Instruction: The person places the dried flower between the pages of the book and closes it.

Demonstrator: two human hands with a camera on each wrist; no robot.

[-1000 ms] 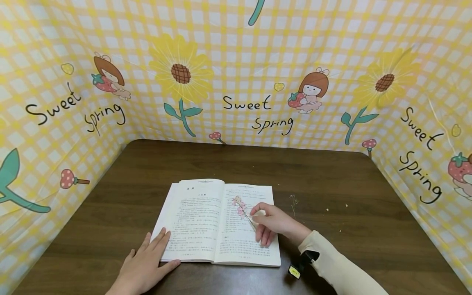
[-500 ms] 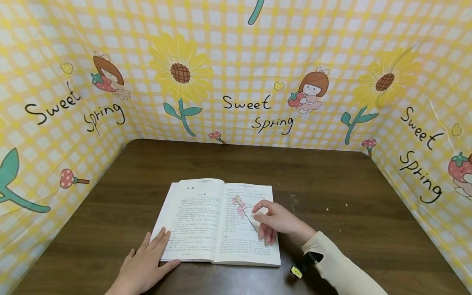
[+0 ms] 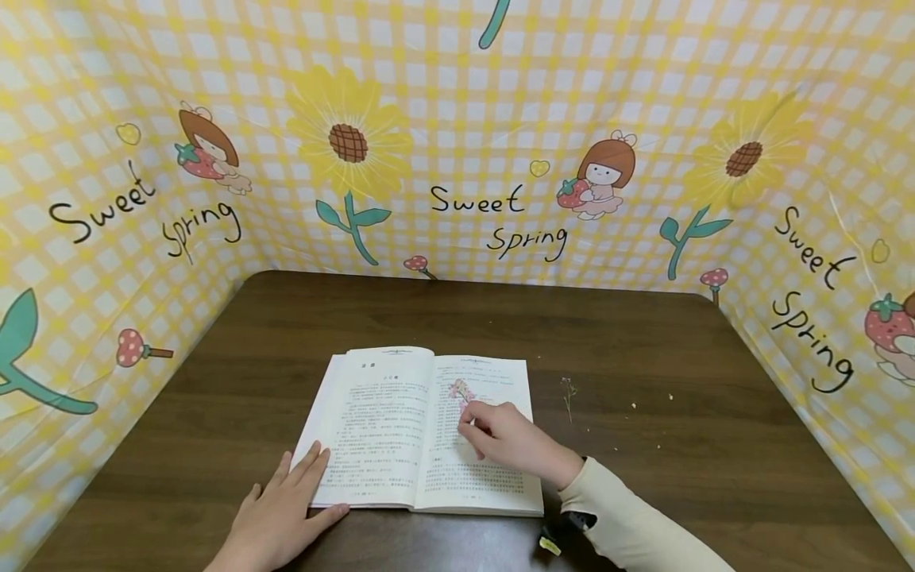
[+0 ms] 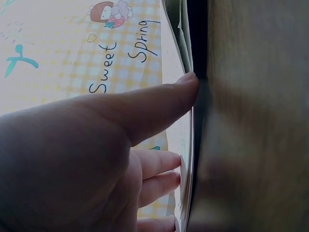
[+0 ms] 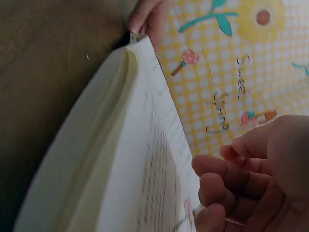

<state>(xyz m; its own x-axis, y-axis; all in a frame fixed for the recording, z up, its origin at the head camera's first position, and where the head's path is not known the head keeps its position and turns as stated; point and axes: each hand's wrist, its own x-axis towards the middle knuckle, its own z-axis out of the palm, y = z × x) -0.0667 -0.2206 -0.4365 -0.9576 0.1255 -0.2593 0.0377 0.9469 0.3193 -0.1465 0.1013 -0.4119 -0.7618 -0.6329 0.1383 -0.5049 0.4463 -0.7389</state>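
An open book (image 3: 372, 429) with printed pages lies on the table. On its right page rests a pink flower sprig (image 3: 460, 389), blossoms toward the upper left; most of its stem is hidden behind my right hand (image 3: 503, 437). That hand is over the right page, fingers bent, fingertips close to the lower petals. In the right wrist view, thumb and index come together, but whether they pinch the stem is not visible. My left hand (image 3: 282, 500) rests on the left page's lower corner, fingers extended. Its thumb (image 4: 159, 104) touches the book's lower edge in the left wrist view.
A thin, small dried sprig (image 3: 568, 397) lies on the dark wooden table (image 3: 643, 342) to the right of the book. Tiny pale bits are scattered farther right. A yellow checked cloth (image 3: 472, 143) with printed flowers surrounds the back and sides.
My right hand shifts slightly right, then moves left over the sprig's stem with its back turned up more. The flower sprig, book and left hand stay put.
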